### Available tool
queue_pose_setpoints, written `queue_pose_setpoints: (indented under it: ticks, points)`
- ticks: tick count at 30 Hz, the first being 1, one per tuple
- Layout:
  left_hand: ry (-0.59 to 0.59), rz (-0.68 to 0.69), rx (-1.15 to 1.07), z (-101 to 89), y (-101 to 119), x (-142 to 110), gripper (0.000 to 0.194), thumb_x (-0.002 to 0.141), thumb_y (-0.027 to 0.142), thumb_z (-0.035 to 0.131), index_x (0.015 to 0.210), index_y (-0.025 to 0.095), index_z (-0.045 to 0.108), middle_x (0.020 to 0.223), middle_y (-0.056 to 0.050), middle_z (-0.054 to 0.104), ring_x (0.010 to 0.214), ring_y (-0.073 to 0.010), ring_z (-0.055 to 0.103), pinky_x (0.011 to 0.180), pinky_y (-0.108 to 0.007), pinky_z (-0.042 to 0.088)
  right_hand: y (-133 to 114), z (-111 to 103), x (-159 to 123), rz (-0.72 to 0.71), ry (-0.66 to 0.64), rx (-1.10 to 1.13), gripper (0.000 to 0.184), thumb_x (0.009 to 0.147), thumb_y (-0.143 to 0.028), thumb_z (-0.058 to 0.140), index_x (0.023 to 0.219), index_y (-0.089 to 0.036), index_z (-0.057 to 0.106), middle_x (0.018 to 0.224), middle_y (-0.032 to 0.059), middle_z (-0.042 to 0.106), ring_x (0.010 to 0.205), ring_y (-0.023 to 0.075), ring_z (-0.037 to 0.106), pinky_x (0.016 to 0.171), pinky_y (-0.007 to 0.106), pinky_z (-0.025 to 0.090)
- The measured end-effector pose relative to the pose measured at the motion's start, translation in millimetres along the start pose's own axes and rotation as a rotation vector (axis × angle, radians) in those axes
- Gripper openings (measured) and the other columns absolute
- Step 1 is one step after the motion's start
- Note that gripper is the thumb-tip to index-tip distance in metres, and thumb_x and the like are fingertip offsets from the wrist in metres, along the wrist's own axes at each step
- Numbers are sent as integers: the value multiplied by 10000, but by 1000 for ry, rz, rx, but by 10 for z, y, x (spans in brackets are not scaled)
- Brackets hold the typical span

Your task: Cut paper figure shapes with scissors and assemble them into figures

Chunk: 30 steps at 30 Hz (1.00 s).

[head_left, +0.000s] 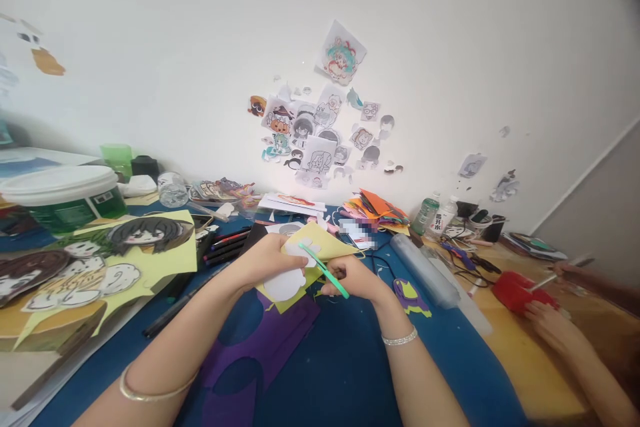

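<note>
My left hand is closed on a sheet of yellow paper, with white paper cutouts lying against it. In my right hand are slim green scissors, slanting across the front of the yellow paper; my fingers hide part of them, and I cannot see how far the blades are apart. Both hands are close together above the table. Below them lies purple paper with large rounded holes cut in it.
Yellow paper with drawn figures and a lidded bucket stand left. Several markers lie behind my left arm. A clear plastic roll and bottles are right. Another person's hands hold red material.
</note>
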<state>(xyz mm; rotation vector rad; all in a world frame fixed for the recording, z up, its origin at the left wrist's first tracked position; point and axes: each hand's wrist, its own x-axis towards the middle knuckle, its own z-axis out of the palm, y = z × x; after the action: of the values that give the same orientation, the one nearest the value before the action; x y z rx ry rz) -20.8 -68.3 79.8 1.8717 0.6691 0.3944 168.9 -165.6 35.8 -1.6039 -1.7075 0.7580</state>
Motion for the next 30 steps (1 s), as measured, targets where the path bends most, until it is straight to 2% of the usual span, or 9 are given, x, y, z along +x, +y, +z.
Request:
queue_pose_setpoints:
  ticks: [7,10,14,23,27,30]
  points:
    - [20,-15,40,-6,-53,48,303,602,384,624,767,129,624,707,-68,681,604,-208,623,486,-246,445,-13,-5,-4,0,-2,-29,459,567,-413,724,495,-169,341,480,-82,280,473,49,258,416,190,184]
    - [40,5,28,-5,-37,51,428,574,361,647,935,142,578,753,-56,682,639,-216,635,502,-249,455,-4,-17,-4,-2,-16,-20,468,559,-421,726,494,-169,337,479,-83,280,474,48,253,415,189,190]
    - [45,9,30,-7,-32,47,643,553,347,661,1129,167,440,795,-47,676,651,-217,638,486,-243,451,25,-23,4,22,-77,23,444,563,-430,719,497,-165,369,466,-80,310,464,49,276,414,188,220]
    - [65,104,160,-13,-106,74,702,547,400,665,1172,199,416,934,-51,631,694,-197,611,512,-231,422,27,3,0,30,-181,74,361,610,-374,680,512,-160,406,460,-70,411,447,56,355,418,190,277]
    - [29,54,190,-27,-96,52,689,543,426,662,1146,196,420,855,-41,627,617,-192,604,439,-220,388,4,-12,-21,58,-202,44,300,613,-321,670,536,-159,429,483,-74,398,464,58,344,431,192,273]
    - [21,47,158,-31,-91,40,690,523,435,672,1123,194,434,794,-28,620,598,-191,601,417,-210,371,-7,-16,-31,67,-175,26,333,591,-304,686,521,-164,392,496,-83,335,480,52,293,438,192,242]
